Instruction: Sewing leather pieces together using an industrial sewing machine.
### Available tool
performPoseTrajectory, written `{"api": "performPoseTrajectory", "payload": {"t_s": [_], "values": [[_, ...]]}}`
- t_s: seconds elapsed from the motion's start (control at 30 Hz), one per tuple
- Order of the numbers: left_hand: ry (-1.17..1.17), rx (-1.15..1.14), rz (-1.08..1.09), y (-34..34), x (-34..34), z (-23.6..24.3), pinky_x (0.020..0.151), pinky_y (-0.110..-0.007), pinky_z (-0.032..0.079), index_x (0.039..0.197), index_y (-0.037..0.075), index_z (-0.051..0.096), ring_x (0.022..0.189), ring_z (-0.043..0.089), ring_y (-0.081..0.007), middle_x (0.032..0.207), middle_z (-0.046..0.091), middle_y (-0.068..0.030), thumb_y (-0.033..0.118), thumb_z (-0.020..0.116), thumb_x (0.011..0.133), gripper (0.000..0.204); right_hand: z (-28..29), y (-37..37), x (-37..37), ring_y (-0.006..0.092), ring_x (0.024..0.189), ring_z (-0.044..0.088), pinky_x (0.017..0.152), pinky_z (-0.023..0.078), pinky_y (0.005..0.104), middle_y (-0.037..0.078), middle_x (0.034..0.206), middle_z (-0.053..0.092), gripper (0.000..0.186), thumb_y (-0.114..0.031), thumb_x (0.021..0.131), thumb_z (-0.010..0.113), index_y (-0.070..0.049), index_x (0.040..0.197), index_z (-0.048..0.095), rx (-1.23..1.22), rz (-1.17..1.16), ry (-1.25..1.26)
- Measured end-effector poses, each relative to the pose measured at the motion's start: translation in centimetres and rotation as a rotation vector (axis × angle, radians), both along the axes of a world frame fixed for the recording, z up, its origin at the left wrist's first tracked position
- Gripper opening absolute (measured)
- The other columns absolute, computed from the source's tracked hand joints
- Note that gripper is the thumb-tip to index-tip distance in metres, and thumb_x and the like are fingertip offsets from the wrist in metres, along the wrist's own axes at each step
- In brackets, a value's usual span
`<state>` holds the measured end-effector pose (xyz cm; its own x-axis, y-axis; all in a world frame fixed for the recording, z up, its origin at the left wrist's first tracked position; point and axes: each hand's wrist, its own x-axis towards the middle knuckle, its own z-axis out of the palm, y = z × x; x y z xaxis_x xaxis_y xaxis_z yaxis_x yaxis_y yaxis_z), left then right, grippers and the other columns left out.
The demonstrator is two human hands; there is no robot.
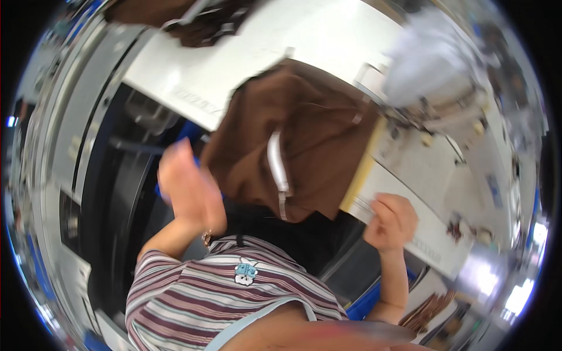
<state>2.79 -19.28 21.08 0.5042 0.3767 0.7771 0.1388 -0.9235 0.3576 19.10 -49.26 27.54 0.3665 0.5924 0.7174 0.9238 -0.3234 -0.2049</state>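
Brown fabric [293, 128] hangs over the white table [234, 52] edge, a pale strap running down it. Left hand [187, 187] is blurry beside the fabric's lower left edge, fingers spread wide (holding nothing I can see). Right hand [391, 221] is curled on the table edge just right of the fabric.

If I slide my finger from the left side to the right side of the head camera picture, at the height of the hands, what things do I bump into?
Blurred, open left hand → hanging brown fabric piece with a pale strap → yellowish edge of the work table → right hand curled at the table's white edge → small dark scraps on the white tabletop.
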Motion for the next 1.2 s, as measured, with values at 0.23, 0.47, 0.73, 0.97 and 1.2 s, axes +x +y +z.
{"api": "performPoseTrajectory", "payload": {"t_s": [0.23, 0.47, 0.73, 0.97, 1.2], "values": [[-0.704, -1.849, -0.222, 13.3, 4.4, -7.8, 0.115, -0.049, 0.010, 0.142, -0.002, 0.019, 0.139, 0.016, -0.0344, 0.149, 0.016, -0.0228, 0.056, 0.071, 0.075, 0.104, 4.8, 11.4, 0.6, 0.0247, 0.066, 0.063, 0.056, 0.050, 0.0291, 0.012, 0.085, 0.065, 0.026, 0.011, 0.062, 0.055, -0.002, 0.083, 0.064, 0.026, 0.350, -0.090], [-0.806, -1.951, -0.309, 14.2, 3.6, -8.3, 0.100, -0.035, 0.034, 0.123, 0.005, 0.051, 0.118, 0.045, -0.0217, 0.129, 0.048, -0.0129, 0.041, 0.069, 0.084, 0.057, 4.8, 29.0, -1.9, 0.0288, 0.076, 0.064, 0.069, 0.050, 0.0341, 0.013, 0.086, 0.065, 0.014, 0.002, 0.081, 0.054, -0.001, 0.090, 0.064, -0.320, 0.645, 0.323], [-0.753, -1.854, -0.374, 13.3, -0.7, -8.8, 0.091, -0.032, 0.041, 0.114, 0.006, 0.059, 0.102, 0.056, -0.0156, 0.109, 0.063, -0.0046, 0.039, 0.064, 0.088, 0.042, -2.2, 39.2, -2.7, 0.0270, 0.090, 0.059, 0.078, 0.051, 0.0376, 0.008, 0.087, 0.063, 0.017, 0.000, 0.073, 0.060, -0.004, 0.089, 0.065, -0.729, 0.644, 0.010], [-0.752, -1.827, -0.387, 13.3, -1.5, -8.9, 0.090, -0.030, 0.043, 0.115, 0.005, 0.058, 0.100, 0.059, -0.0144, 0.110, 0.064, -0.0044, 0.035, 0.062, 0.091, 0.039, -1.9, 41.7, -2.1, 0.0212, 0.092, 0.057, 0.077, 0.050, 0.0337, 0.002, 0.087, 0.063, 0.017, -0.003, 0.069, 0.064, -0.007, 0.085, 0.067, -0.678, 0.664, -0.325], [-0.801, -1.770, -0.246, 12.4, -5.8, -8.8, 0.092, -0.031, 0.044, 0.116, 0.002, 0.057, 0.099, 0.060, -0.0142, 0.109, 0.064, -0.0073, 0.030, 0.059, 0.092, 0.037, -1.7, 41.2, -1.6, 0.0190, 0.088, 0.055, 0.077, 0.047, 0.0310, 0.001, 0.083, 0.061, 0.009, -0.008, 0.072, 0.063, -0.007, 0.081, 0.066, -0.547, 0.666, -0.208]]}}
